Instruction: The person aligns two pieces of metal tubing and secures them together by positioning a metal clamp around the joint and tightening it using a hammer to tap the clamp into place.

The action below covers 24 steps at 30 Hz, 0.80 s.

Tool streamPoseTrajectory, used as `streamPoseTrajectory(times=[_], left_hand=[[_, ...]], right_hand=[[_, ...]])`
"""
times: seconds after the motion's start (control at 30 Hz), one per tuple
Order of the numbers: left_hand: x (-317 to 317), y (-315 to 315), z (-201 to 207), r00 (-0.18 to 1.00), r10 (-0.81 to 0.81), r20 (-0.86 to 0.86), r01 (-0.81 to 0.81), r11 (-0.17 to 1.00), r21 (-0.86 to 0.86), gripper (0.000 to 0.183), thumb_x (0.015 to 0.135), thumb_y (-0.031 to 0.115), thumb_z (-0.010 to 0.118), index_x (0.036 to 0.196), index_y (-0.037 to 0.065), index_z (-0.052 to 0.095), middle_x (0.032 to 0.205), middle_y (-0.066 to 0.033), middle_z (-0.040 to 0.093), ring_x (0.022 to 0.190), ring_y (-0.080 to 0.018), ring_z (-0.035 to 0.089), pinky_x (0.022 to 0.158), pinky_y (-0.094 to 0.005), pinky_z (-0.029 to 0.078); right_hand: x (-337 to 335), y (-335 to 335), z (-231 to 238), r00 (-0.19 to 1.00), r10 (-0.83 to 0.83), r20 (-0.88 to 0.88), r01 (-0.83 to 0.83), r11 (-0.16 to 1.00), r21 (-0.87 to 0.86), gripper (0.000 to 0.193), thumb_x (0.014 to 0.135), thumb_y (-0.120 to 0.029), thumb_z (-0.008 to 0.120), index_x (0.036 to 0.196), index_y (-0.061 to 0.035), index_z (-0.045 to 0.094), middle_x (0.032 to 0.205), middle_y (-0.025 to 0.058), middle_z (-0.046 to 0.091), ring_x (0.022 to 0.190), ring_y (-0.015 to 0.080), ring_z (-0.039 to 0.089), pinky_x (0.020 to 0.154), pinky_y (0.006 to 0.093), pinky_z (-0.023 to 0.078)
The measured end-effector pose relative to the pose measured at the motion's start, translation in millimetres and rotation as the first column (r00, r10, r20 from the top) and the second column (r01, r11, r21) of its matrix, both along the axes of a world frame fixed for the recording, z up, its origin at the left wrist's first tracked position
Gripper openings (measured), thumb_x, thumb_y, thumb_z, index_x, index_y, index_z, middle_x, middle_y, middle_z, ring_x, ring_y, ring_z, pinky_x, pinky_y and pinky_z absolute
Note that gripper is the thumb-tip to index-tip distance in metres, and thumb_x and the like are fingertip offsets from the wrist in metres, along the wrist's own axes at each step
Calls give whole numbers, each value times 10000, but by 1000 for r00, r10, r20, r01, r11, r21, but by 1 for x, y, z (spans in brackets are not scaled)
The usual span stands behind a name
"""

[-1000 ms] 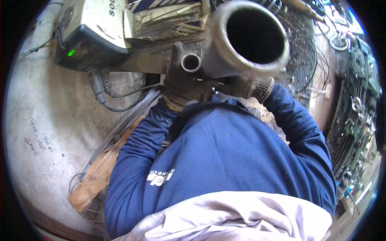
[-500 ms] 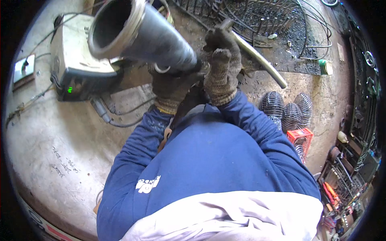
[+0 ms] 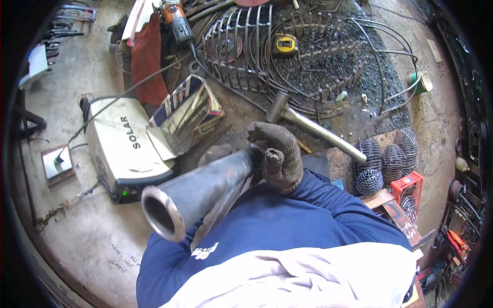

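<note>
A tapered grey metal tube [image 3: 205, 187] lies across the front of my body, its wide open end low at the left and its narrow end by my right hand. My right hand [image 3: 281, 156], in a dark knit work glove, has its fingers curled around the narrow end. On the tube's far side, my gloved left hand [image 3: 215, 153] is mostly hidden behind it. A flat metal strip [image 3: 221, 209] shows just below the tube. Beyond my right hand lies a hammer [image 3: 318, 131], its head toward the left.
At left stands a white machine [image 3: 126, 133] beside an open carton [image 3: 187, 105]. Farther back are a red cloth [image 3: 147, 66], an angle grinder [image 3: 177, 23], a metal rod cage [image 3: 239, 31] and a yellow tape measure [image 3: 285, 45]. Several wire cages [image 3: 393, 160] and a red crate [image 3: 407, 185] stand at right.
The tube's wide end has swung from the far left down toward me. The view has shifted, showing more of the far workbench. My left hand is now largely behind the tube.
</note>
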<state>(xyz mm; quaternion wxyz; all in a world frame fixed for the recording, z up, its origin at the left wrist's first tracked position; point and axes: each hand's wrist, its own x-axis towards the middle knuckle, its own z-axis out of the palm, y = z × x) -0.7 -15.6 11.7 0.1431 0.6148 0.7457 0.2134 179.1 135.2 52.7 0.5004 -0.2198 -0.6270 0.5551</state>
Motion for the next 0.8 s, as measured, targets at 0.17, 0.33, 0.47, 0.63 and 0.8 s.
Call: streamPoseTrajectory(times=[0.17,0.33,0.47,0.63,0.8], left_hand=[[0,-7,-11,999,-35,15,35,999,-27,629,679,364,944,1143,35,675,1098,-112,737,990,-253,723,904,-396,561],[-4,-31,-6,999,-44,20,46,996,-71,624,689,362,938,1151,38,673,1103,-115,735,997,-259,720,907,-401,559],[-5,-48,3,999,-44,27,46,995,-92,620,696,361,933,1158,40,671,1107,-118,733,1002,-263,718,910,-405,558],[-20,-71,9,999,-34,5,34,995,-96,616,705,360,927,1166,44,669,1112,-122,731,1009,-269,715,913,-410,556],[-31,-61,12,1000,-16,-9,16,999,-44,611,714,358,921,1174,47,666,1118,-125,729,1016,-275,712,916,-415,554]], right_hand=[[-16,6,1,986,165,-37,-169,946,-277,647,1038,-537,451,1318,33,573,1132,171,695,964,239,705,862,379,562],[-26,16,10,935,310,-174,-355,829,-433,546,1062,-421,486,1377,23,532,1152,162,694,1029,223,694,918,366,556],[-33,16,12,880,381,-284,-475,681,-556,494,1078,-368,473,1392,10,521,1154,145,694,1089,212,671,960,359,539],[-38,19,-5,904,410,-123,-410,746,-525,464,1091,-368,450,1342,3,576,1154,138,695,1068,204,670,937,356,547],[-34,16,-16,915,356,-191,-403,795,-453,627,1061,-546,427,1351,-11,576,1121,142,696,1004,221,688,902,374,564]])
